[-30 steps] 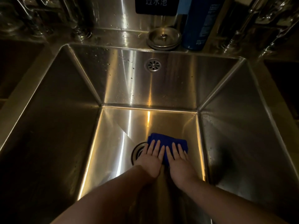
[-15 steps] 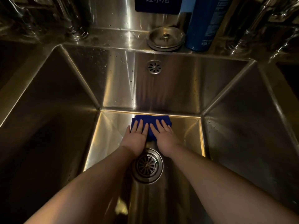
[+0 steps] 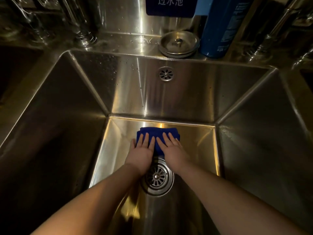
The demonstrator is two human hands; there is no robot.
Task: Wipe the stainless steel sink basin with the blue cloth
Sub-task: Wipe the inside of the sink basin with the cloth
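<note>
Both hands flat on the blue cloth, close to the far edge of the sink floor

The blue cloth (image 3: 158, 135) lies folded on the floor of the sink basin (image 3: 196, 143) with its long axis running left to right, parallel to the back wall (image 3: 186, 92). Only a narrow strip of bare steel separates its far edge from that wall. The left hand (image 3: 141, 150) and the right hand (image 3: 172, 149) sit side by side, fingers straight and pressing down. Each covers one half, so neither is nearer. The cloth lies ahead of the palms, and the drain (image 3: 157, 178) sits just behind the wrists. Little forward travel remains, so the next stroke probably goes sideways or back. The cloth's near edge is hidden under the palms, the forearms (image 3: 101, 197) cover the near floor, and the left wall is too dark to judge.
</note>
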